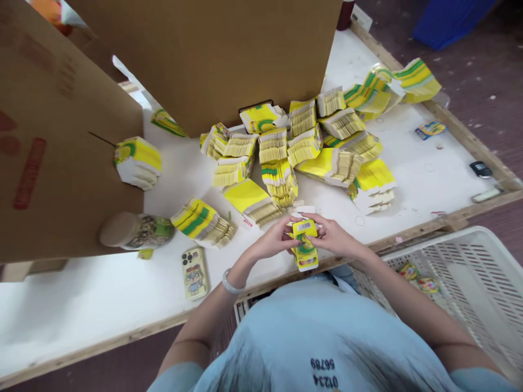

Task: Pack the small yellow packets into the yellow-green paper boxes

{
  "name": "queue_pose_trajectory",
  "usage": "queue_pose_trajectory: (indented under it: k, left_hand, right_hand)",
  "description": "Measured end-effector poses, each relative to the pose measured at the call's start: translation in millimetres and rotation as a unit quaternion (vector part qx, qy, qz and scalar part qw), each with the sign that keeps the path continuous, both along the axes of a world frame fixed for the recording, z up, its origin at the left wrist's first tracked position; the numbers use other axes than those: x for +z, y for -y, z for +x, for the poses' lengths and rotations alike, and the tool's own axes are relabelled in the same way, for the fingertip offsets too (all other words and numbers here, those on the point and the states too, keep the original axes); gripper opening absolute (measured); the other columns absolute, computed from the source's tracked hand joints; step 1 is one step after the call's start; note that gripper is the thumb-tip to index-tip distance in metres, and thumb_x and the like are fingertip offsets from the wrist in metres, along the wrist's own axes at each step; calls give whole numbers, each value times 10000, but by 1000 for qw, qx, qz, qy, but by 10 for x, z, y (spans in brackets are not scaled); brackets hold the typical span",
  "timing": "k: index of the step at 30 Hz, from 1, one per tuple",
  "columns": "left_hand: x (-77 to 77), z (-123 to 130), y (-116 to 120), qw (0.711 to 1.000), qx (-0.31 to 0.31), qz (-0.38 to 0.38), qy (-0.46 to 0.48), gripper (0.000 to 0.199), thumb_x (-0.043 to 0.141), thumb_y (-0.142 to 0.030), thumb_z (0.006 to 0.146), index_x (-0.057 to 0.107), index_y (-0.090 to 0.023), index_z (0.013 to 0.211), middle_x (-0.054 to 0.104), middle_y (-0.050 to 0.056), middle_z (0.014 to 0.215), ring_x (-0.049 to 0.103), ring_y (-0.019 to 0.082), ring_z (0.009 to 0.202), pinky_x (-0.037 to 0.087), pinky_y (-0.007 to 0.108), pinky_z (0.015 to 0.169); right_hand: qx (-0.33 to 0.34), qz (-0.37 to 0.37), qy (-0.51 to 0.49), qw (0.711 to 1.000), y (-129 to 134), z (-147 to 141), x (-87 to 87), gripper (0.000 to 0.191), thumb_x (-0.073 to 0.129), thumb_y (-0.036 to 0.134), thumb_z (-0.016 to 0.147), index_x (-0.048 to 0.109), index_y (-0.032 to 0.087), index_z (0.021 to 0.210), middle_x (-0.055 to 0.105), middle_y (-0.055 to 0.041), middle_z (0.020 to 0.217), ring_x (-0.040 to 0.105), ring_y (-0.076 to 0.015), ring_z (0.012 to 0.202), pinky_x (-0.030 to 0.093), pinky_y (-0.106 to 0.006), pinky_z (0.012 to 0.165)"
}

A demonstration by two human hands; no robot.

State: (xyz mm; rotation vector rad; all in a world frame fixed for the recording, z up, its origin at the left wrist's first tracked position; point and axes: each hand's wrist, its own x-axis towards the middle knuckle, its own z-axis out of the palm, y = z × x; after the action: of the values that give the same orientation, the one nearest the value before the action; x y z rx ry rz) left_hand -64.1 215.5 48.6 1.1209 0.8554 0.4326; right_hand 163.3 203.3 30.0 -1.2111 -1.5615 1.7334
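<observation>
Close to my body, above the table's front edge, I hold a small yellow and green carton point(305, 256) with a barcode at its far end. My left hand point(274, 239) grips its left side, the fingers curled around it. On the opposite side, my right hand point(332, 235) closes on the same carton, its thumb lying across the front. Part of another yellow piece shows behind the carton, mostly hidden by my left fingers. Just beyond my hands lie bundles of flat yellow cartons point(280, 182), fanned in stacks.
Large cardboard boxes point(212, 49) stand at the back and left. A jar point(139, 231) lies on its side beside a phone point(195, 274). At right are a blue and yellow packet point(431, 129) and a small black object point(481, 169). A white plastic basket point(484, 261) holds small packs below the edge.
</observation>
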Motion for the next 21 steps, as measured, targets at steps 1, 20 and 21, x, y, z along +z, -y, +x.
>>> queue_pose_trajectory:
  k: [1,20,21]
  left_hand:
    - [-1,1,-1,1000,2,-3,3,561,751,-285,811,471,-199,1289,706,86,1039,736,214,856,586,254,603]
    - [-508,202,107,876,30,195,-440,443,741,-491,795,442,-220,612,457,-21,568,497,181,587,312,285,596]
    - [-480,182,112,879,29,201,-431,430,712,-475,826,441,-220,610,468,-19,573,481,171,577,309,283,593]
  right_hand:
    - [3,-18,-22,1000,-12,17,-11,724,671,271,823,451,210,1510,753,-58,1098,660,-116,686,579,-252,662]
    - [-303,122,561,761,1140,2064,269,583,454,634,921,612,224,1305,665,-289,1140,672,-455,1011,485,-651,843]
    - [-317,131,495,798,1045,1815,252,545,451,620,932,606,241,1292,676,-254,1120,685,-426,969,504,-630,842]
